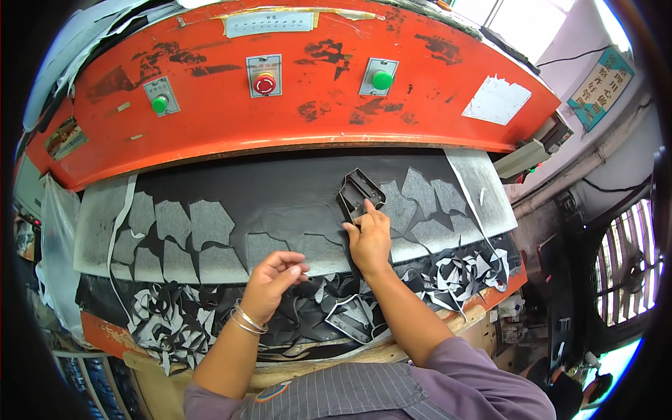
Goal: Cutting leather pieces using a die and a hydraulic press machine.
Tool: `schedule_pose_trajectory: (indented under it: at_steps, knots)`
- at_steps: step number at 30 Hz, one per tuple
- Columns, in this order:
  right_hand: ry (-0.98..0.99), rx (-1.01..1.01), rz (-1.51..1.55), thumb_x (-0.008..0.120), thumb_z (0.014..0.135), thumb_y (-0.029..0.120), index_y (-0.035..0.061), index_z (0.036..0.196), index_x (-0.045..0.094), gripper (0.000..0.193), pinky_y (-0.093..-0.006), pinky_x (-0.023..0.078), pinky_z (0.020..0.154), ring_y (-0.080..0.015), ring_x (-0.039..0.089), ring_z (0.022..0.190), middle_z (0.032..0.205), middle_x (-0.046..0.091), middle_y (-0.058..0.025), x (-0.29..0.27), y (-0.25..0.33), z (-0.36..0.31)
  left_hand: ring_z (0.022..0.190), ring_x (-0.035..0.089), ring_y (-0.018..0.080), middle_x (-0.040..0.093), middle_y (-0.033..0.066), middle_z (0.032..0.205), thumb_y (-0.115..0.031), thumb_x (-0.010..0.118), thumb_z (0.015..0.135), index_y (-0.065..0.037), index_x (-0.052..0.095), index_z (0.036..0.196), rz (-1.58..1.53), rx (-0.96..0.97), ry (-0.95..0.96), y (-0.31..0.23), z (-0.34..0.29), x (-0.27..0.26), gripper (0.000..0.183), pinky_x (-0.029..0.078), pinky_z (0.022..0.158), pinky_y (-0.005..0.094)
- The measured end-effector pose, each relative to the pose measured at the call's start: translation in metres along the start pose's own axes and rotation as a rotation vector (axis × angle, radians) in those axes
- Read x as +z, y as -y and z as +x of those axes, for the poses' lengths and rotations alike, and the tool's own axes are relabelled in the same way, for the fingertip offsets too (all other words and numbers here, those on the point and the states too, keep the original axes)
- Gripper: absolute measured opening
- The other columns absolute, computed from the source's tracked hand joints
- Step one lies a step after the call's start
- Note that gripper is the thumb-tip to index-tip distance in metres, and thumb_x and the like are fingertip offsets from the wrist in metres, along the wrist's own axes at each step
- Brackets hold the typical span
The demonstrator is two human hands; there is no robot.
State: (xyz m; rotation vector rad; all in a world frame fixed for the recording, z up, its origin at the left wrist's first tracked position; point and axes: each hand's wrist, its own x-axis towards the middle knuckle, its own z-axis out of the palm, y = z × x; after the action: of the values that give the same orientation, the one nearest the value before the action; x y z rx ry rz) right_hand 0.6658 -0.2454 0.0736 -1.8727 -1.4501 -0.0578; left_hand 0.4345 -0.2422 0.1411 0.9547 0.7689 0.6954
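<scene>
My right hand (371, 241) grips the near rim of a metal cutting die (360, 190), its index finger reaching over the die's inside and the thumb at the rim's near left corner. The die rests on a sheet of black material (294, 185) spread over the press bed. Lower and to the left, my left hand (274, 280) hovers over the sheet's near edge, fingers curled in toward the thumb; whether a small scrap is pinched there I cannot tell. Grey cut-out shapes (211, 222) lie on both sides of the sheet.
An orange press beam (308, 105) spans the far side, carrying a red button (264, 84) and green buttons (381, 80). Black and white offcuts (171, 318) heap along the near edge. Another outline-shaped die (350, 318) lies among the scraps. A clear plastic bag (59, 252) hangs at left.
</scene>
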Motion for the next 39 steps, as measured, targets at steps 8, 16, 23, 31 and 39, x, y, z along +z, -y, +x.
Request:
schedule_pose_trajectory:
  at_steps: [8,16,23,31,39]
  knots:
    - [0.051,-0.028,0.012,0.083,0.063,0.031,0.0074,0.116,0.055,0.064,-0.0469,0.039,0.096,-0.0382,0.048,0.113,0.136,0.045,-0.0205,-0.016,-0.02,0.01,0.097,0.06,0.0126,0.064,0.0072,0.102,-0.006,0.06,0.089,0.0,0.058,0.111,0.224,0.043,0.092,0.019,0.055,-0.01,0.023,0.046,0.089,0.027]
    - [0.204,0.037,0.25,0.08,0.07,0.032,0.0053,0.137,0.04,0.083,-0.0437,0.037,0.102,-0.0356,0.043,0.127,0.136,0.046,-0.0205,-0.048,-0.06,0.035,0.095,0.062,0.0255,0.065,0.0118,0.1,-0.01,0.064,0.081,-0.001,0.059,0.108,0.891,0.504,-0.033,0.035,0.117,0.0,0.029,0.048,0.087,0.0357]
    - [0.451,-0.781,-0.313,0.058,0.083,0.015,0.0171,0.116,0.063,0.034,-0.0356,0.045,0.09,-0.0219,0.053,0.118,0.122,0.061,-0.005,-0.004,-0.037,0.126,0.089,0.063,0.022,0.067,0.0113,0.094,-0.006,0.063,0.081,-0.002,0.062,0.105,0.816,0.505,-0.119,0.05,0.122,-0.003,0.025,0.049,0.081,0.0324]
    - [0.893,-0.84,-0.463,0.057,0.083,0.017,0.0176,0.094,0.069,0.017,-0.0349,0.047,0.085,-0.0199,0.058,0.104,0.098,0.067,-0.0003,0.01,-0.023,0.163,0.086,0.065,0.0216,0.066,0.0116,0.094,-0.006,0.06,0.083,-0.003,0.062,0.105,0.717,0.462,-0.14,0.052,0.12,-0.011,0.022,0.051,0.08,0.0312]
    - [0.54,0.408,0.111,0.058,0.083,0.021,-0.0055,0.082,0.059,0.026,-0.0401,0.055,0.058,-0.0273,0.068,0.058,0.073,0.065,-0.0254,-0.032,-0.034,0.1,0.084,0.065,0.0204,0.067,0.0108,0.093,-0.007,0.061,0.084,-0.002,0.063,0.104,0.688,0.427,-0.151,0.048,0.119,-0.018,0.021,0.051,0.078,0.0309]
